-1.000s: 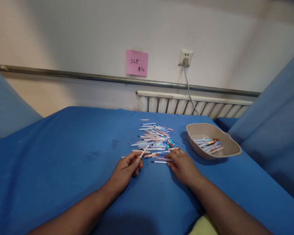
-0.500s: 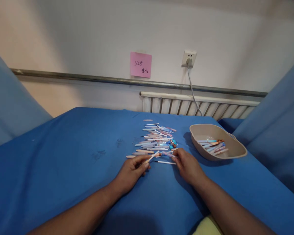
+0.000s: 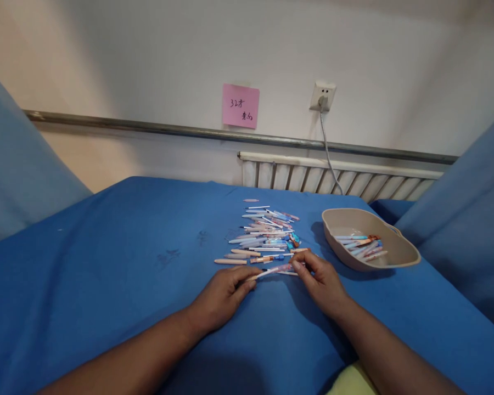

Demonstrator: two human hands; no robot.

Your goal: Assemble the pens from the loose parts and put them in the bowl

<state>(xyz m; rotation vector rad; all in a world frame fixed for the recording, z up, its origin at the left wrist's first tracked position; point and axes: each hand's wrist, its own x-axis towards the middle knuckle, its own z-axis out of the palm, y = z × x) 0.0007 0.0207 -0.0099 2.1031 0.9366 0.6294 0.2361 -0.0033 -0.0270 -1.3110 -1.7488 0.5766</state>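
As the left hand [image 3: 222, 293] pinches its thin white tip, the right hand [image 3: 321, 281] grips the slim pen [image 3: 271, 270] by its pink barrel

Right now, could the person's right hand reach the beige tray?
Probably yes: the beige tray lies just right of the right hand, with bare cloth between, though that hand and the left hand pinch a pen.

A: What kind of place is this?
B: A plain indoor room: far beyond the right hand [image 3: 319, 280] are a radiator [image 3: 337, 178], a wall socket [image 3: 323, 96] and a metal rail [image 3: 148, 127]; under it, a blue cloth [image 3: 107, 247].
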